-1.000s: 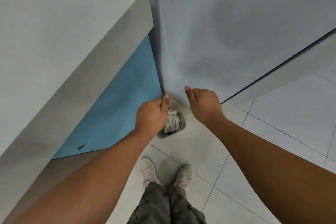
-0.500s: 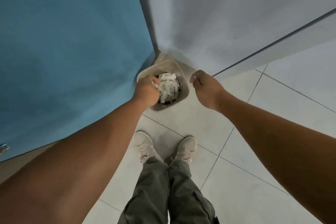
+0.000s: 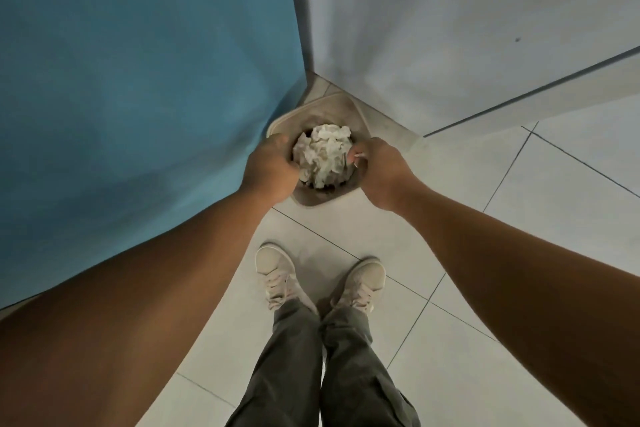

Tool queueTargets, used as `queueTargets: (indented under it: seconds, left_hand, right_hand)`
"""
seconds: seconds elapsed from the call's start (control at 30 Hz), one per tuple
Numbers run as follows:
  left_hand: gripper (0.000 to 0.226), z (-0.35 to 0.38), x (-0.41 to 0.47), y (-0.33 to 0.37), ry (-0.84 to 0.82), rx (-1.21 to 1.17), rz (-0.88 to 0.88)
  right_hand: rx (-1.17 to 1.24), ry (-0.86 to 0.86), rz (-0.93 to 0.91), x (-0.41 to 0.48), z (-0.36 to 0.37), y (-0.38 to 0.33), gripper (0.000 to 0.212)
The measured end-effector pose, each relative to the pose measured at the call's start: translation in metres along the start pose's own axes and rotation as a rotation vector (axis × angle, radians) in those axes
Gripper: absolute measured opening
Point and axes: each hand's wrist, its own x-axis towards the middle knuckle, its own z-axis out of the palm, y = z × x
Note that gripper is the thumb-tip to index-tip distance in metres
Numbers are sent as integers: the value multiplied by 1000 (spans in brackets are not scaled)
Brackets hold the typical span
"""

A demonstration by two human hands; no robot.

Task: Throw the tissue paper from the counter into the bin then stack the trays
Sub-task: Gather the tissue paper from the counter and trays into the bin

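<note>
A small beige bin (image 3: 341,104) stands on the floor in the corner between a blue cabinet side and a pale wall. A heap of crumpled white tissue paper (image 3: 323,154) fills it. My left hand (image 3: 270,168) is at the heap's left side with its fingers curled down against the paper. At the heap's right edge, my right hand (image 3: 377,172) has its fingertips pinched on a bit of white tissue. Both hands cover parts of the bin's rim. No trays or counter top are in view.
The blue cabinet side (image 3: 138,80) rises close on the left and the pale wall (image 3: 450,28) on the right. My two feet in light shoes (image 3: 280,279) stand on the white tiled floor (image 3: 519,201) just short of the bin.
The view has come lower and nearer to the bin. My right hand has moved left onto the tissue heap, and my left hand has settled lower against it.
</note>
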Motion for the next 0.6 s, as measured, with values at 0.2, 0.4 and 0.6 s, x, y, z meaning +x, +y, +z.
queueTargets:
  seconds: [0.2,0.4,0.6]
  left_hand:
    - [38,3,-1,-15,1,23,43]
    - [39,-2,-11,-10,-20,23,85]
    - [48,-25,-36,24,52,82,216]
  right_hand:
    - [-23,-79,67,33,28,2,43]
    - [-73,24,85,14,27,20,58]
    - [-82,57,36,-28,-8,-9,58]
